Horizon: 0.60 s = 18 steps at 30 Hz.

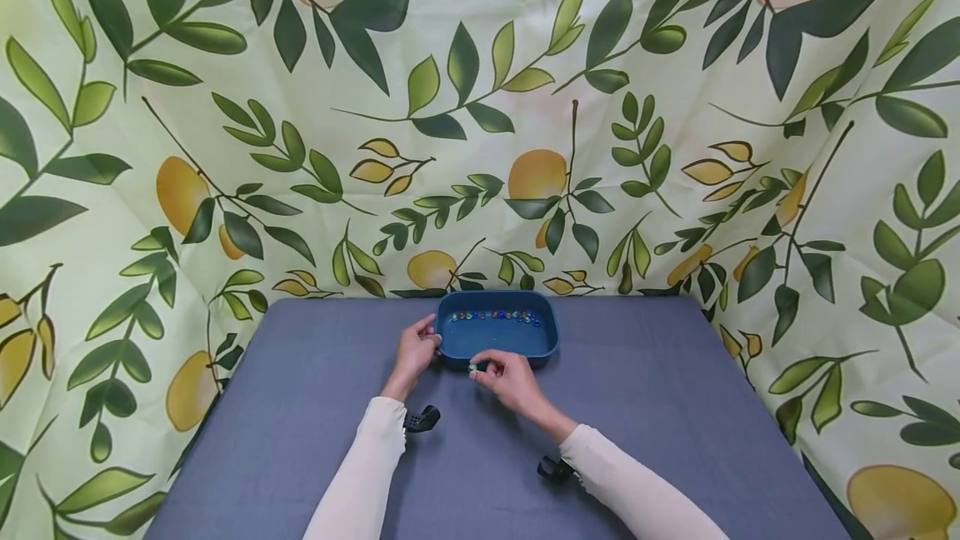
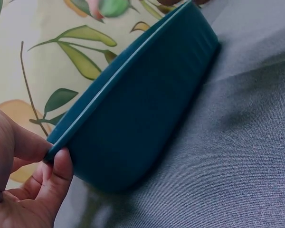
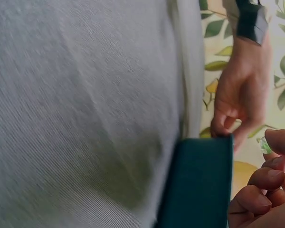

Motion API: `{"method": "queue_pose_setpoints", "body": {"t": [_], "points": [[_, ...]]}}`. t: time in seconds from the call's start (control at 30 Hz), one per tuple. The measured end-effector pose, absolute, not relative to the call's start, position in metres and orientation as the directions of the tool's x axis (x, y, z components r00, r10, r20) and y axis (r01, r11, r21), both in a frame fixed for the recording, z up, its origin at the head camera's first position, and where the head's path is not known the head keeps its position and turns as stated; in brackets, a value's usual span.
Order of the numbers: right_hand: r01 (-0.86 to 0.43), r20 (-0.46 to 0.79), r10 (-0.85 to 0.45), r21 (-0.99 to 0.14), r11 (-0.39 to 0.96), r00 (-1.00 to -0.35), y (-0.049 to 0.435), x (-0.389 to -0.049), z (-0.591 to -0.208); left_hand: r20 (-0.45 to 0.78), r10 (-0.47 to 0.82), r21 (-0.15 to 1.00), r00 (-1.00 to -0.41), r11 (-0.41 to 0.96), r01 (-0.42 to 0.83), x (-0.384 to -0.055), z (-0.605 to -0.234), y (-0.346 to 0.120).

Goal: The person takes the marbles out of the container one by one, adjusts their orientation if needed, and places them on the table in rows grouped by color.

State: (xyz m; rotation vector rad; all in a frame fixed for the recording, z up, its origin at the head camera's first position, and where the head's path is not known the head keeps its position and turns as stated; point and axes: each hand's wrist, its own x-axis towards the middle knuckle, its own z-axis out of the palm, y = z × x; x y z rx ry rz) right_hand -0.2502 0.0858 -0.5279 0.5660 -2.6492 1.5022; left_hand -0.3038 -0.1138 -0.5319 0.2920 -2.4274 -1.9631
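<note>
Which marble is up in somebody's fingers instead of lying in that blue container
The greenish marble, pinched by the right hand; the other visible marbles lie in the blue container, along its far side.

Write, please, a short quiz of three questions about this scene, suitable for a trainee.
1. True or false: the left hand grips the blue tub by its rim.
2. What does the right hand hold? A: a pen. B: a greenish marble. C: a spoon.
3. Along which long side of the tub do the loose marbles lie, seen from the person?

Key: 1. True. 2. B. 3. The far side.
</note>
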Motion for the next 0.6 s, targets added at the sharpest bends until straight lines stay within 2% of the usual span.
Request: {"method": "queue_pose_setpoints", "body": {"t": [0.43, 0.6], "points": [[-0.231, 0.039, -0.372, -0.842, 0.487, -0.927, 0.074, -0.249, -0.554, -0.099, -0.154, 0.968, -0.983, 0.212, -0.131, -0.303, -0.533, -0.113], [-0.247, 0.035, -0.398, -0.833, 0.494, -0.917, 0.069, -0.247, -0.559, -0.100, -0.153, 0.970, -0.983, 0.205, -0.131, -0.304, -0.533, -0.113]]}}
